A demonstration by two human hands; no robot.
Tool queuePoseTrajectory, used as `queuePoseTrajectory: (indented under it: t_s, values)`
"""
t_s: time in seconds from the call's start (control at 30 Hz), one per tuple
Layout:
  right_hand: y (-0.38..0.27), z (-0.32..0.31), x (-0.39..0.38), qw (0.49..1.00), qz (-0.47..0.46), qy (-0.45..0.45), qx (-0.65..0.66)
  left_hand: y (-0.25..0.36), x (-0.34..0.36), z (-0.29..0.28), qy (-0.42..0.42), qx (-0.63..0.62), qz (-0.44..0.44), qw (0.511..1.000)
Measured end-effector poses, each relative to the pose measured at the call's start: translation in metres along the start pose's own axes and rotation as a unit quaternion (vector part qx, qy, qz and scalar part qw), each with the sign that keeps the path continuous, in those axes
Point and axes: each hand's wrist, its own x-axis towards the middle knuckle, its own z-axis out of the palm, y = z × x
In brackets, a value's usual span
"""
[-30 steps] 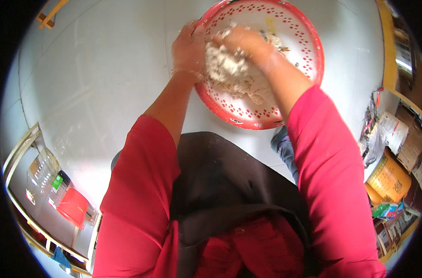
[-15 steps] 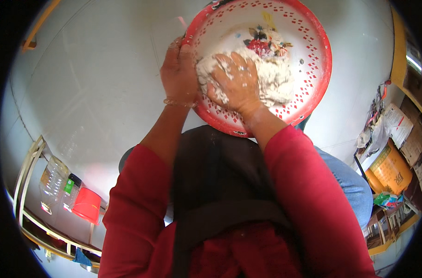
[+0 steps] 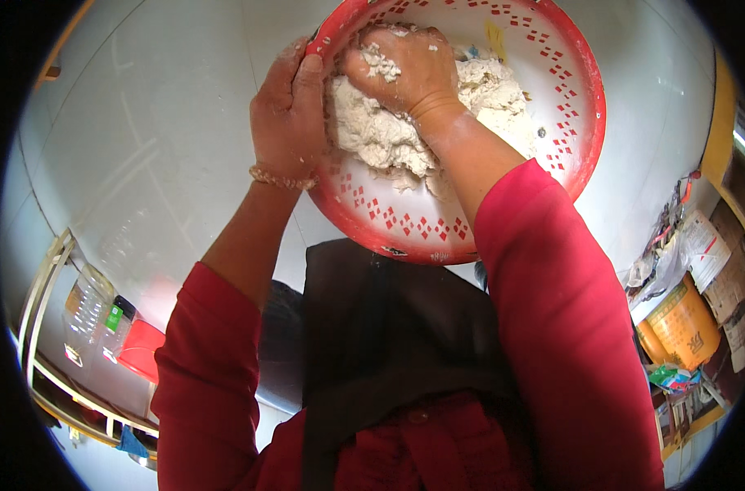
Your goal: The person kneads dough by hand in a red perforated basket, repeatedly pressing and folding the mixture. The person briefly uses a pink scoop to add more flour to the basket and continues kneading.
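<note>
A wide enamel basin (image 3: pixel 595 106) with a red rim and a red diamond pattern sits in front of me, above my dark apron (image 3: pixel 389 319). My left hand (image 3: pixel 289 119) grips its left rim, thumb along the edge; the fingers beneath are partly hidden. Inside the basin lies a rough, pale lump of dough (image 3: pixel 377 135), with another part of it reaching to the right of my wrist. My right hand (image 3: pixel 405 69) is curled into the dough at the far left of the basin, fingertips hidden, bits of dough stuck on its back.
Pale tiles (image 3: pixel 176 164) surround the basin. Over on the right stand an orange bucket (image 3: pixel 685 327), plastic bags (image 3: pixel 663 262) and cardboard (image 3: pixel 729 278). To the lower left are a red container (image 3: pixel 142 350), clear plastic bottles (image 3: pixel 86 307) and a pale frame (image 3: pixel 41 299).
My right hand has gone from lying spread on the dough to curled at its far side. The dough's shape differs, bulging toward me. My left hand still holds the rim.
</note>
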Motion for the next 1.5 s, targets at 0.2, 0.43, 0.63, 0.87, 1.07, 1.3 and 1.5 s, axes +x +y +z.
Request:
queuePoseTrajectory:
  t_s: [0.2, 0.43, 0.63, 0.87, 1.07, 1.3, 1.5]
  values:
    - [-0.016, -0.039, 0.014, 0.972, 0.121, -0.132, 0.149, -0.009, 0.012, 0.005, -0.013, 0.014, -0.01, 1.0]
    - [-0.054, -0.152, -0.036, 0.865, 0.026, -0.465, -0.185, 0.0, 0.016, 0.018, -0.035, 0.231, 0.013, 0.972]
    - [-0.076, -0.143, -0.127, 0.86, 0.015, -0.392, -0.328, -0.001, 0.007, 0.016, -0.052, 0.303, -0.01, 0.952]
    - [-0.036, -0.128, -0.153, 0.885, 0.042, -0.394, -0.245, 0.008, -0.001, 0.014, -0.062, 0.29, -0.034, 0.954]
    - [-0.025, -0.098, -0.137, 0.905, 0.1, -0.371, -0.183, 0.002, -0.003, 0.016, -0.023, 0.258, 0.001, 0.966]
    - [-0.026, -0.071, -0.1, 0.88, 0.282, -0.377, -0.068, 0.002, -0.002, 0.018, 0.002, 0.182, 0.038, 0.983]
    - [-0.01, -0.038, -0.077, 0.856, 0.39, -0.335, 0.046, 0.006, 0.01, 0.022, -0.011, 0.118, 0.012, 0.993]
